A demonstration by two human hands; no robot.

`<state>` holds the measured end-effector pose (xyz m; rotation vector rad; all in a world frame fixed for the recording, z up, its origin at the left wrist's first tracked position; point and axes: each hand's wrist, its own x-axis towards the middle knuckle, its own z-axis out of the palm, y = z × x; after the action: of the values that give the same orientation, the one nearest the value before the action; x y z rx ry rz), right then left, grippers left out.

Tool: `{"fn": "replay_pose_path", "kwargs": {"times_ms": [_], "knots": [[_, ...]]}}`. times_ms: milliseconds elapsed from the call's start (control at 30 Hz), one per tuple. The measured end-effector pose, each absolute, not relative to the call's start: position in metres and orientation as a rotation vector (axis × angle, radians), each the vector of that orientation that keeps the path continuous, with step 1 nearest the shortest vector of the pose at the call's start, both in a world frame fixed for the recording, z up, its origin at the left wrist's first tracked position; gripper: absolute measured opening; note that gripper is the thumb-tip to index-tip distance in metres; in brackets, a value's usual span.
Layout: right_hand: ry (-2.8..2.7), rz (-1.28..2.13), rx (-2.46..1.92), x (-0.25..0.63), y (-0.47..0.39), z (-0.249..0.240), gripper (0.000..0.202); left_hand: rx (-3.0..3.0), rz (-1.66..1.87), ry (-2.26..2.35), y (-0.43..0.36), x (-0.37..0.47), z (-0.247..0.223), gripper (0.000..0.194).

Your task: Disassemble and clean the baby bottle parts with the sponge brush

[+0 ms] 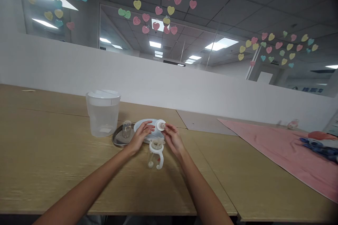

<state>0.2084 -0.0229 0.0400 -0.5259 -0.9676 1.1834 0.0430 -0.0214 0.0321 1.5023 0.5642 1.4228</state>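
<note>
Between the fingers of my right hand is a baby bottle nipple with a white collar, pinched and held up over a pale plate. My left hand is beside it on the left, fingers stretched apart and holding nothing. Below and between both hands a clear baby bottle stands on the table, its mouth uncovered. White curved handles hang from its neck. Left of my left hand, a clear domed cap rests in a metal tray.
A lidded clear pitcher of water stands at the back left of the wooden table. On the right lies a pink cloth with a bundle of dark blue fabric. A low white wall runs behind.
</note>
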Motion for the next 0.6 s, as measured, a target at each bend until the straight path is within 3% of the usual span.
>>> {"fn": "replay_pose_path", "kwargs": {"times_ms": [200, 400, 600], "knots": [[-0.864, 1.218, -0.389, 0.221, -0.018, 0.045, 0.025, 2.262, 1.339, 0.525, -0.037, 0.037, 0.024, 0.064], [-0.948, 1.236, -0.531, 0.224, -0.018, 0.040, 0.016, 2.385, 1.375, 0.751, -0.045, 0.044, 0.025, 0.040], [-1.033, 1.204, -0.549, 0.216, -0.023, 0.041, 0.011, 2.414, 1.419, 0.893, -0.045, 0.050, 0.024, 0.032]]}}
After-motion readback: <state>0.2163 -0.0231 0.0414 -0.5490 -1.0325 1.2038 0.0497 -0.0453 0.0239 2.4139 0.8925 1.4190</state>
